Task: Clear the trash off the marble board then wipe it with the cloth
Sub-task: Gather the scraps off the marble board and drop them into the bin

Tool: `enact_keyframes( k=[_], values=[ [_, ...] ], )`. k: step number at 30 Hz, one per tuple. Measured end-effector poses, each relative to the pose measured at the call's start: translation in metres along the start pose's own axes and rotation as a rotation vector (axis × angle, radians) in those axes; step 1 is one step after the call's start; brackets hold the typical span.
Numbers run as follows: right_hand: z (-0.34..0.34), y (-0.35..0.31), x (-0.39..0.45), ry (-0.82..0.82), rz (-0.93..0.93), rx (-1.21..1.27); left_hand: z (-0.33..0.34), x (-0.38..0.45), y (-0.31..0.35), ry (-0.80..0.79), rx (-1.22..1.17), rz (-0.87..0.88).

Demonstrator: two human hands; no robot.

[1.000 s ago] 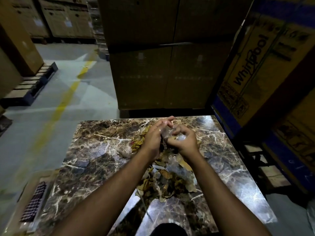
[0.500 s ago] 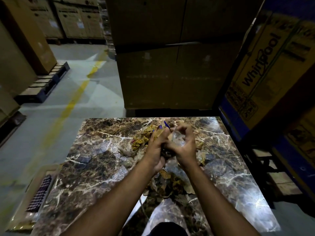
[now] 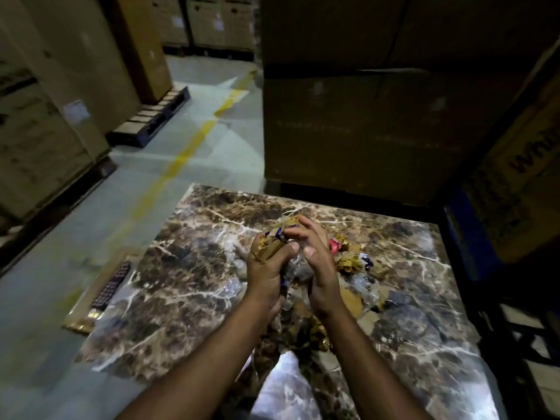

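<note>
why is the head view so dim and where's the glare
Head view: dim warehouse light, boxes behind nearly black; bright glare on the marble board at its near edge; wide-angle bend at the edges; left hand and right hand slightly soft around the trash.

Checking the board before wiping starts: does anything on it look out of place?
Yes. Crumpled wrappers and clear plastic lie scattered on the marble board, right of the hands. The left hand grips a bundle of trash, the right hand pressed against it.
</note>
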State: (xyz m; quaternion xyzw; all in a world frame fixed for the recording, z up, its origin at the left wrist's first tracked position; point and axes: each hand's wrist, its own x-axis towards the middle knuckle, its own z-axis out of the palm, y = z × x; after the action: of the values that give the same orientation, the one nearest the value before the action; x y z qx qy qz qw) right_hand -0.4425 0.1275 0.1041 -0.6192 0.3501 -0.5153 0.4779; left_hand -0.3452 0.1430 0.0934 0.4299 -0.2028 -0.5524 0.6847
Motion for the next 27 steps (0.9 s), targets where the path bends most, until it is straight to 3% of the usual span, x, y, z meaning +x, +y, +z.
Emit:
enact_keyframes(
  k=[4, 9, 12, 19, 22, 27],
  values=[
    [0.052, 0.005, 0.005, 0.109, -0.005, 0.050, -0.028, -0.011, 0.016, 0.141, -0.027, 0.081],
    [0.131, 0.009, -0.002, -0.009, -0.076, -0.006, -0.083, -0.037, 0.062, 0.281, -0.219, 0.126],
    [0.197, 0.005, -0.018, -0.123, -0.065, 0.038, -0.132, -0.053, 0.097, 0.454, -0.311, 0.193],
    [0.373, 0.018, -0.103, -0.325, 0.064, 0.118, -0.302, -0.101, 0.141, 0.844, -0.444, 0.330],
    [0.455, 0.031, -0.155, -0.485, 0.135, 0.113, -0.398, -0.131, 0.149, 1.054, -0.444, 0.391],
    [0.558, 0.049, -0.224, -0.704, 0.253, 0.067, -0.512, -0.181, 0.162, 1.275, -0.486, 0.450]
  ],
)
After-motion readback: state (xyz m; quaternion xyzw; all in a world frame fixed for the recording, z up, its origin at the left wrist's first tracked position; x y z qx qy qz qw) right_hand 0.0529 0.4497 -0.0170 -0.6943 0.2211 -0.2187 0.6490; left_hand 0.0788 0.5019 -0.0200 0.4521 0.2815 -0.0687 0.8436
